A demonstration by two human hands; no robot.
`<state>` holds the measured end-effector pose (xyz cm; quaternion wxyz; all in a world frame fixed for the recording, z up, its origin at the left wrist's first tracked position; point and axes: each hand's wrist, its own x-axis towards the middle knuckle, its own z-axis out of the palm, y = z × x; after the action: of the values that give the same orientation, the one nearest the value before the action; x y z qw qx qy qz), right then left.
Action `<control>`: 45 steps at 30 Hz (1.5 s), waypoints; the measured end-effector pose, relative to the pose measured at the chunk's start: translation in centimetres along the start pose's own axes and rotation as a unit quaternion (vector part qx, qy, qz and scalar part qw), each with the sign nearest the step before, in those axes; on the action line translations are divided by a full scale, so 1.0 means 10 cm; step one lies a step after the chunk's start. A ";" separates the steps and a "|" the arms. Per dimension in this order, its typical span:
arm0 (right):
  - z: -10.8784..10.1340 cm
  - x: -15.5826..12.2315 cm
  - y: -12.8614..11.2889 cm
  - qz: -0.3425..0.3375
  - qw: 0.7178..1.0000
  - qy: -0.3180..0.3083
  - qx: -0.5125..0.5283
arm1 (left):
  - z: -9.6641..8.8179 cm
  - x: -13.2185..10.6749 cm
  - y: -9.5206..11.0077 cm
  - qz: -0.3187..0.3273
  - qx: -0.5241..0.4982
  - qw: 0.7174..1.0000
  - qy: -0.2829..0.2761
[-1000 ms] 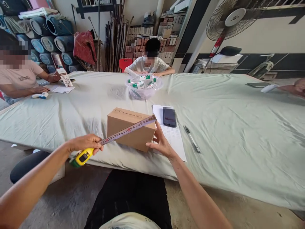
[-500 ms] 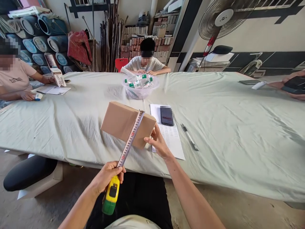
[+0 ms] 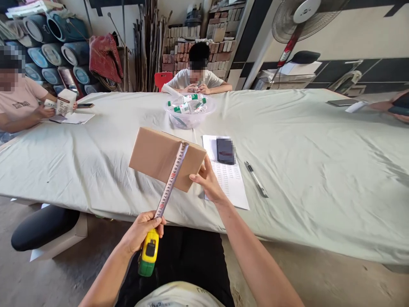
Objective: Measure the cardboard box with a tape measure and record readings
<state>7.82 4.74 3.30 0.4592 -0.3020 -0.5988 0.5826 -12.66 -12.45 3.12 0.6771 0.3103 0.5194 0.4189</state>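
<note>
A brown cardboard box (image 3: 153,153) is tilted above the cloth-covered table, its right end gripped by my right hand (image 3: 209,181), thumb on the near face and fingers behind. My left hand (image 3: 148,228) is closed on a yellow and green tape measure (image 3: 149,253), near the table's front edge. The white blade is pulled out and runs up across the box's near face, its metal end at the top edge of the box. Printed paper sheets (image 3: 230,183) lie just right of the box, with a dark phone (image 3: 225,151) on top.
A pen (image 3: 256,179) lies right of the sheets on the pale tablecloth (image 3: 319,170). Behind the box stands a plastic basin (image 3: 185,123) of bottles. People sit at the far side, left and right. A black-topped stool (image 3: 46,228) stands at lower left, a fan (image 3: 295,25) at back right.
The box, tape measure and both my hands have shifted slightly left and up in view; the hold is the same. The person at left has brought a small white item up to their carton.
</note>
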 end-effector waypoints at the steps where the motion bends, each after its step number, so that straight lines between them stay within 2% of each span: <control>1: 0.02 0.04 0.05 -0.021 0.999 0.015 -0.020 | 0.00 0.00 -0.01 -0.004 0.000 1.000 0.002; 3: 0.05 0.13 0.18 -0.066 0.993 0.047 -0.084 | 0.01 -0.01 -0.03 -0.015 0.002 1.000 0.004; 6: 0.04 0.23 0.37 -0.112 0.966 0.092 -0.213 | 0.07 0.02 -0.05 -0.030 0.002 1.000 0.000; 8: -0.03 0.25 0.43 -0.133 0.947 0.083 -0.279 | 0.11 0.05 -0.06 -0.036 0.000 0.999 -0.009; 10: -0.18 0.23 0.40 -0.142 0.932 0.065 -0.327 | 0.15 0.09 -0.05 -0.045 0.002 0.999 -0.022; 12: -0.44 0.19 0.31 -0.137 0.917 0.073 -0.367 | 0.19 0.14 -0.04 -0.053 0.001 0.998 -0.036; 14: -0.80 0.14 0.20 -0.115 0.897 0.128 -0.407 | 0.23 0.20 -0.02 -0.057 -0.004 0.997 -0.051; 16: -1.20 0.06 0.12 -0.050 0.858 0.210 -0.467 | 0.28 0.27 0.00 -0.063 -0.011 0.996 -0.069; 18: -1.57 -0.04 0.08 0.049 0.808 0.271 -0.521 | 0.37 0.35 0.04 -0.071 -0.017 0.994 -0.087; 19: -1.72 -0.10 0.09 0.086 0.789 0.284 -0.538 | 0.42 0.39 0.06 -0.073 -0.020 0.992 -0.098; 21: -1.93 -0.21 0.12 0.126 0.774 0.289 -0.549 | 0.55 0.51 0.12 -0.076 -0.023 0.989 -0.126; 25: -2.09 -0.35 0.20 0.128 0.793 0.272 -0.530 | 0.81 0.84 0.29 -0.083 -0.031 0.979 -0.185; 31: -2.14 -0.41 0.21 0.110 0.855 0.274 -0.426 | 1.12 1.45 0.49 -0.119 -0.096 0.960 -0.235; 34: -2.08 -0.45 0.24 0.072 0.934 0.263 -0.230 | 1.21 1.67 0.52 -0.139 -0.105 0.953 -0.247; 36: -2.00 -0.48 0.27 0.032 0.966 0.253 -0.051 | 1.23 1.75 0.51 -0.156 -0.109 0.950 -0.246; 37: -1.95 -0.49 0.28 0.015 0.968 0.252 0.012 | 1.23 1.77 0.50 -0.163 -0.112 0.950 -0.244; 39: -1.87 -0.50 0.31 -0.006 0.964 0.262 0.053 | 1.21 1.78 0.46 -0.167 -0.120 0.948 -0.243; 45: -1.74 -0.49 0.33 -0.045 0.947 0.316 0.027 | 1.15 1.75 0.40 -0.170 -0.154 0.943 -0.240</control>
<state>24.90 8.18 -2.65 0.6589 -0.4306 -0.4198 0.4519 -0.71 5.13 1.90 0.8824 0.2004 0.3156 0.2856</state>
